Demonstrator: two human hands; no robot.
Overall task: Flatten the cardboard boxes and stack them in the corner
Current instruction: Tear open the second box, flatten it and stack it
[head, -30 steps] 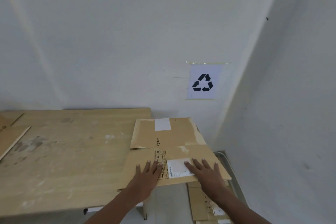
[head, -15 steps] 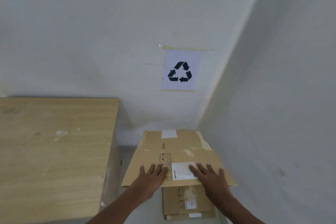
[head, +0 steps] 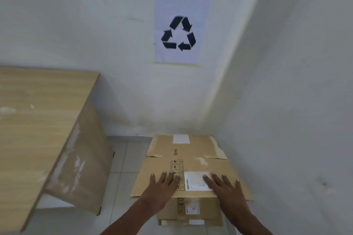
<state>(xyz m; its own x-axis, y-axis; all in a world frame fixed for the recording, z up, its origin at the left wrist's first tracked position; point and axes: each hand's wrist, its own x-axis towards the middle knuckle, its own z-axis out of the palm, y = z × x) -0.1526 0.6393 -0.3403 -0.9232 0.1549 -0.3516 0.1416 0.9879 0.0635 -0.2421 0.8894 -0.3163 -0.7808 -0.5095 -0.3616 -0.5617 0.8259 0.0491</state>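
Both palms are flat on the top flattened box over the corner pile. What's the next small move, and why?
Probably lower the flattened box onto the pile and lift both hands away. The left hand and right hand lie open on it, it already sits over the pile by the wall corner, and its near edge overhangs.

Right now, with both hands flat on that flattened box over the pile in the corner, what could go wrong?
1. The flattened box is wider than the stack beneath it, so it overhangs at left and could tip or slide off when released.
2. Its far flap bends at the crease and may not lie flat.
3. The left hand and right hand only press with open palms, not gripping, so the cardboard could shift.
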